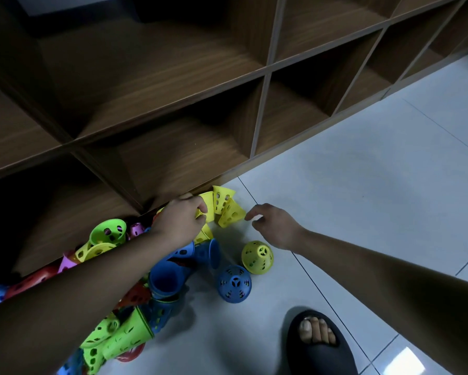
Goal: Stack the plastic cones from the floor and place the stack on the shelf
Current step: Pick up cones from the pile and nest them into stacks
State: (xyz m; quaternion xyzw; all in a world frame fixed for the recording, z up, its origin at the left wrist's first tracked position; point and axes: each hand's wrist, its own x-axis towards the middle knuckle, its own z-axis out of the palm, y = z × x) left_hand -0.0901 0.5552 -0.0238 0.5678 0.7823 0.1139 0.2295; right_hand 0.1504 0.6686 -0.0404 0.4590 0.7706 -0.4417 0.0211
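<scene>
Both arms are bare up to the frame edge: left forearm (78, 288) at lower left, right forearm (376, 269) at lower right. Left hand (181, 220) and right hand (273, 226) are bare too. Bottom, right of centre: one foot (318, 330) in a black open-toe slide sandal (327, 355), broad matte strap, toes showing.

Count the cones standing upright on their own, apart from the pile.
2: a yellow cone near the right hand, and a blue cone beside it, nearer the slippered foot. More could be hidden in the pile.
</scene>
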